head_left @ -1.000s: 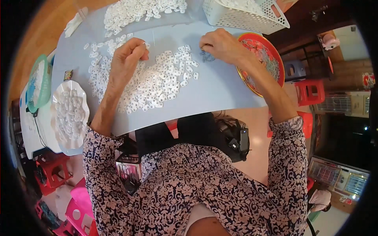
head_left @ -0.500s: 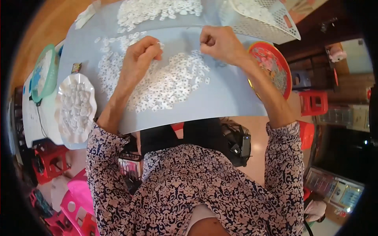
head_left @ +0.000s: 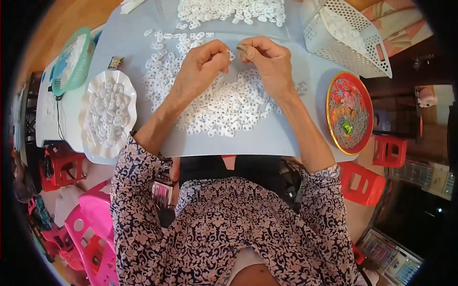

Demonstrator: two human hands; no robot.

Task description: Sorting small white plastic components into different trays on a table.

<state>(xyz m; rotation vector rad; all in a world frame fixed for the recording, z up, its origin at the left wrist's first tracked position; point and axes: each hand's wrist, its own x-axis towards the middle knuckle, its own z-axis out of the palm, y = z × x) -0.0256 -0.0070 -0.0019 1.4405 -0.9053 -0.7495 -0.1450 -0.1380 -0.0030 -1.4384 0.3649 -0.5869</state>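
Above the table, my two hands face each other with fingertips a short way apart. My left hand (head_left: 204,63) pinches a small white plastic piece (head_left: 232,56), which sticks out past the fingertips. My right hand (head_left: 268,61) is closed in a pinch, thumb against forefinger; whatever is between them is too small to make out. Beneath and between the hands spreads a loose heap of small white oval pieces with dark holes (head_left: 224,107). A second pile of these pieces (head_left: 234,10) lies at the table's far side.
At the left stand a scalloped white dish (head_left: 128,93) of white pieces, a small colourful packet (head_left: 115,62) and a green basket (head_left: 86,62). To the right are a round red tray (head_left: 364,90) with thin grey pieces and a perforated white basket (head_left: 355,57). Red stools (head_left: 362,185) flank the table.
My hands have come closer together, and the right hand has gone from a curled fist to a fingertip pinch. The white piece now shows at my left fingertips. The whole view has shifted.
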